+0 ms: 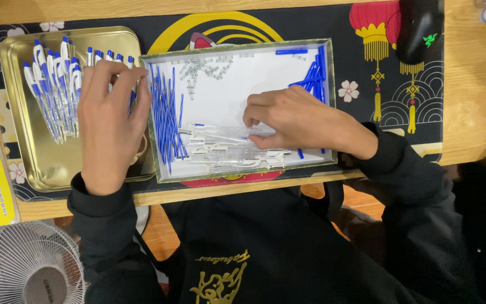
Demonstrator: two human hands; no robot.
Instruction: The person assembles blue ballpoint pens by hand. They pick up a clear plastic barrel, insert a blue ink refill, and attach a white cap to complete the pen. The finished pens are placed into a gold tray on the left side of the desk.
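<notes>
While the desk mat (288, 22) is lying nearly edge to edge, the gold tray (57, 163) is touching the white box (243, 84); the left hand (108, 124) is resting open over pens (52, 84), and the right hand (293, 121) is pinching a clear pen barrel (220, 137) low in the box.

Single head-worn camera, looking steeply down from close above both hands; desk edge and wearer's dark torso fill lower frame.
</notes>
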